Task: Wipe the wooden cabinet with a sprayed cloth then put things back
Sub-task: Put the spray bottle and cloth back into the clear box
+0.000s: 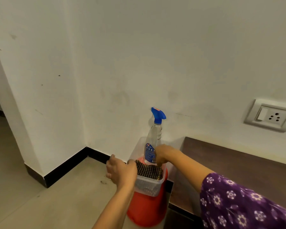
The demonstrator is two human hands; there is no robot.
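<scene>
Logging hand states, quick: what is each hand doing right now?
Left hand: open, thumb at the cloth edge.
Right hand: fingers down in the container beside the spray bottle; grip cannot be told.

Left hand touching clear container, right hand on checked cloth, spray bottle inside
</scene>
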